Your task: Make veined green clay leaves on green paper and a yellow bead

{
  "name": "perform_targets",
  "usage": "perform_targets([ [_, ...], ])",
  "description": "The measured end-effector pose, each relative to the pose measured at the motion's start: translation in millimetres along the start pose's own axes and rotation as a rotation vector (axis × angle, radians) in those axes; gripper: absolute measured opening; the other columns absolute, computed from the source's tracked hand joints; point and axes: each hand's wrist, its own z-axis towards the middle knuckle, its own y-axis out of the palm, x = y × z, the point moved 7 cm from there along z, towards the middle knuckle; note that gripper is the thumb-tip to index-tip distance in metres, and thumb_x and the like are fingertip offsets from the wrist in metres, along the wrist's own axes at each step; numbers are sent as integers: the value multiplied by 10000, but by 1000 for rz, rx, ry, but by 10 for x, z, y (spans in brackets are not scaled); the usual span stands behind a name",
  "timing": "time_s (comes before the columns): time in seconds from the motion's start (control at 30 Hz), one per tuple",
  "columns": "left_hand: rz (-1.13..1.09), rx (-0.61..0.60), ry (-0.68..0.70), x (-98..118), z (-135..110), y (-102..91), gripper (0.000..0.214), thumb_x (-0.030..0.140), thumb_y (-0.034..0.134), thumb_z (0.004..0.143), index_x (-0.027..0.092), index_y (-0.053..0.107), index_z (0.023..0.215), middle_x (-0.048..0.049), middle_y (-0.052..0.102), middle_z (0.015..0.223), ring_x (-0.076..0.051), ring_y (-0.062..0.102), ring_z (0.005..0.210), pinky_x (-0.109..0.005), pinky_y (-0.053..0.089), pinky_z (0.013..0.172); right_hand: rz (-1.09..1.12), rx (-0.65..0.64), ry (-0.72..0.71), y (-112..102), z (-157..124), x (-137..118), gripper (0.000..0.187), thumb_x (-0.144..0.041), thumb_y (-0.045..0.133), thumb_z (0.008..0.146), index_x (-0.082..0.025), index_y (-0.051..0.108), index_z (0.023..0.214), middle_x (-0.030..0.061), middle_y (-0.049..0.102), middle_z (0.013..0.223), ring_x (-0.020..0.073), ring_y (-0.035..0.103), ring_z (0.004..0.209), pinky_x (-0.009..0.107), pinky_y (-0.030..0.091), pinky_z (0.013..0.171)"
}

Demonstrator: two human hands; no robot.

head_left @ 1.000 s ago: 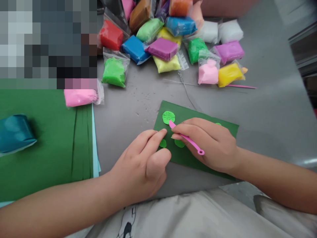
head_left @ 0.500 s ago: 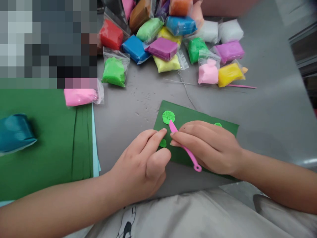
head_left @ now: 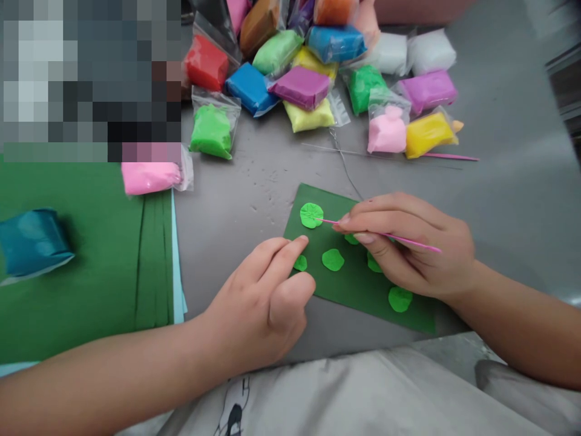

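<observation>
A grey desk (head_left: 512, 200) carries everything. Along its near edge lies a pale garment (head_left: 327, 393) printed with a black-outlined figure, its small strokes too unclear to read. Dark green sheets (head_left: 91, 290) are stacked at the left. Clear packets (head_left: 302, 88) of coloured clay heap up at the far side. A smaller green card (head_left: 354, 290) sits at an angle, centre. The left hand (head_left: 267, 297) is mostly curled, index fingertip at the card's left part; whether its grip encloses anything I cannot tell. The right hand (head_left: 422, 260) has its grip pinched closed on a slim pink tool (head_left: 415, 243), whose tip meets a creased bright green disc (head_left: 311, 215) at the card's far-left corner. Plainer green discs (head_left: 333, 260) dot the rest.
</observation>
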Motion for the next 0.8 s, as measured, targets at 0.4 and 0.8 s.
perform_targets([
  [0.4,31,-10,18,16,-19,6,332,-10,572,858,180,426,1088,-262,749,1231,-384,758,1185,-563,707,961,-78,-25,-43,-9,24,-18,233,-44,628,1023,-227,720,1133,56,818,1010,169,815,906,281,707,807],
  [0.8,32,-17,17,14,-11,9,329,-8,579,851,172,422,1078,-277,741,1234,-389,751,1162,-566,699,958,-139,-47,-175,28,-55,-91,217,-41,642,974,-170,694,1141,101,789,1003,189,791,890,306,713,838],
])
